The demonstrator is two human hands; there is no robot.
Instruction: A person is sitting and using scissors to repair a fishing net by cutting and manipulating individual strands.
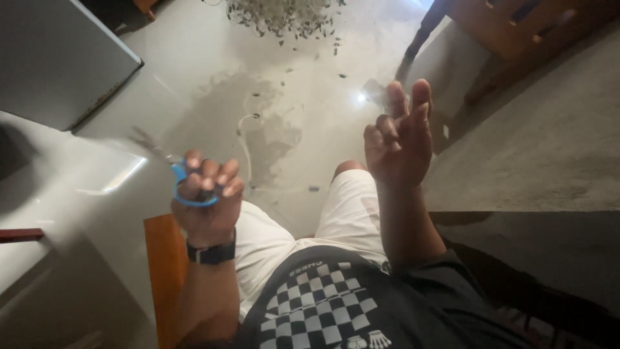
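My left hand (pixel 205 197) is raised over my lap with its fingers curled through the blue handles of a pair of scissors (pixel 169 165); the blurred metal blades point up and to the left. A black watch sits on that wrist. My right hand (pixel 398 137) is lifted to the right with two fingers stretched upward and the others partly bent; nothing is in it. I sit in white shorts and a dark checkered shirt.
A pile of small dried bits (pixel 281 14) lies on the pale floor at the top, with stray pieces and a thin white cord (pixel 244 139) below it. A grey box (pixel 55 55) stands at top left, wooden furniture (pixel 516 29) at top right, a wooden seat edge (pixel 165 265) under me.
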